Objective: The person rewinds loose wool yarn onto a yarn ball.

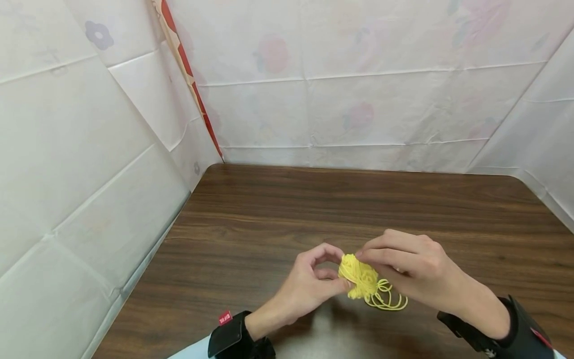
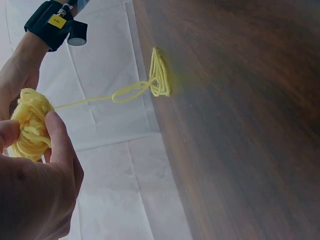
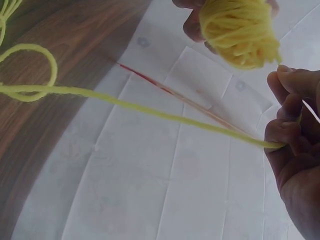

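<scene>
A small ball of yellow yarn (image 1: 358,275) is held above the table by my left hand (image 1: 309,284), thumb on the near side and fingers behind it. In the left wrist view the yarn ball (image 2: 31,125) sits between thumb and fingertips. My right hand (image 1: 414,264) is beside the ball, thumb and forefinger meeting at its edge. In the right wrist view a strand of yarn (image 3: 175,119) runs into the curled fingers of the right hand (image 3: 300,145). Loose loops of yarn (image 2: 160,75) lie on the tabletop, joined to that strand.
The dark wood-grain table (image 1: 269,214) stretches out ahead of both hands. White patterned sheets (image 1: 367,109) hang behind it and on both sides, with a red-and-cream strip (image 1: 190,80) at the back left corner. Black bands (image 1: 233,334) are worn on both wrists.
</scene>
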A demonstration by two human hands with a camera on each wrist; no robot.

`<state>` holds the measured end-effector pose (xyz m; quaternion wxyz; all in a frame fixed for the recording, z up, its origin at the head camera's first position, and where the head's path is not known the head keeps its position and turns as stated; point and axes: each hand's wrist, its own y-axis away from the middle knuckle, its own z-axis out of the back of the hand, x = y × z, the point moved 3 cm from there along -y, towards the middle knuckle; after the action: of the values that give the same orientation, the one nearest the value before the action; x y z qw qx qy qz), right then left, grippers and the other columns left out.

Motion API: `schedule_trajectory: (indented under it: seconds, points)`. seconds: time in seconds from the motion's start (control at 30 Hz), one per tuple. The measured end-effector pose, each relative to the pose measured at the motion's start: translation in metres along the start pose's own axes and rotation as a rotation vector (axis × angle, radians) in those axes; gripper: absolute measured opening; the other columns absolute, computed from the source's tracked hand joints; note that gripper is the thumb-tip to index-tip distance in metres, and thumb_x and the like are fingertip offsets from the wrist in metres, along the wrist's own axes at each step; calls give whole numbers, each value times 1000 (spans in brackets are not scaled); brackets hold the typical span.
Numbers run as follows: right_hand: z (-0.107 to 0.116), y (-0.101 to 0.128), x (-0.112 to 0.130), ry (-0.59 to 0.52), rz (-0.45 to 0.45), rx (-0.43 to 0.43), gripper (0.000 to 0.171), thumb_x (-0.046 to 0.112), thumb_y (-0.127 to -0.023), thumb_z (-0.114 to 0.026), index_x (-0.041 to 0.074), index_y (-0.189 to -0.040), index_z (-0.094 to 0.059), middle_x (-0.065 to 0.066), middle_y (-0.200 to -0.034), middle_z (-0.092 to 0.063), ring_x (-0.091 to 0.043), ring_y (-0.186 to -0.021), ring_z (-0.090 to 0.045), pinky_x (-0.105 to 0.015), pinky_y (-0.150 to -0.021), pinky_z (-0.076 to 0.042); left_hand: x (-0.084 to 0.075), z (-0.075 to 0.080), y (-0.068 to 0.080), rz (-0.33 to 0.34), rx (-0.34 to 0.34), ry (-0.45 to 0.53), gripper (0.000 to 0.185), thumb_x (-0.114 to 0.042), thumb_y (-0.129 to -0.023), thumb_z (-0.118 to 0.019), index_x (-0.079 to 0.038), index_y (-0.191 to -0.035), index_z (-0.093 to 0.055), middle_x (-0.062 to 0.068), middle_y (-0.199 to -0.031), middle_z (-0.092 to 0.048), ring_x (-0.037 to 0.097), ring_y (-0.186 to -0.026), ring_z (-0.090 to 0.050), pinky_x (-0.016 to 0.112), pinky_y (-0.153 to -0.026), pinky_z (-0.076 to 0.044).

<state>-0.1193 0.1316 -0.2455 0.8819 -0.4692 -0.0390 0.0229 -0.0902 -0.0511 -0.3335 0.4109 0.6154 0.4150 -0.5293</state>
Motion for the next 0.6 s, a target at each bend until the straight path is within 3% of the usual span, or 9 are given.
schedule_trajectory:
  seconds: [0.27,0.47,0.6]
  points:
    - [4,3,-5,-32,-50,-36,22,8,-101,-60,-5,-90,-74,-12,-86,-70,-10,-72,-62,-8,-56,-42,3,-2,2,-15,85,11,39,-2,-85,-77,-3,-120,-60,0,-116,-63,9,-85,-72,20,-71,-54]
    - [9,7,-13,-70,-109,-53,22,8,-101,-60,-6,-92,-75,-12,-87,-71,-2,-67,-51,-4,-53,-33,3,-3,4,-35,131,32,40,-1,-85,-76,1,-121,-58,-1,-115,-62,11,-88,-72,21,-74,-59]
    - [12,13,-19,-70,-187,-66,21,11,-101,-61,-3,-93,-75,-9,-87,-71,2,-65,-47,-6,-51,-34,2,-3,4,-73,155,60,40,-2,-86,-75,3,-122,-58,0,-115,-63,11,-88,-72,21,-75,-60]
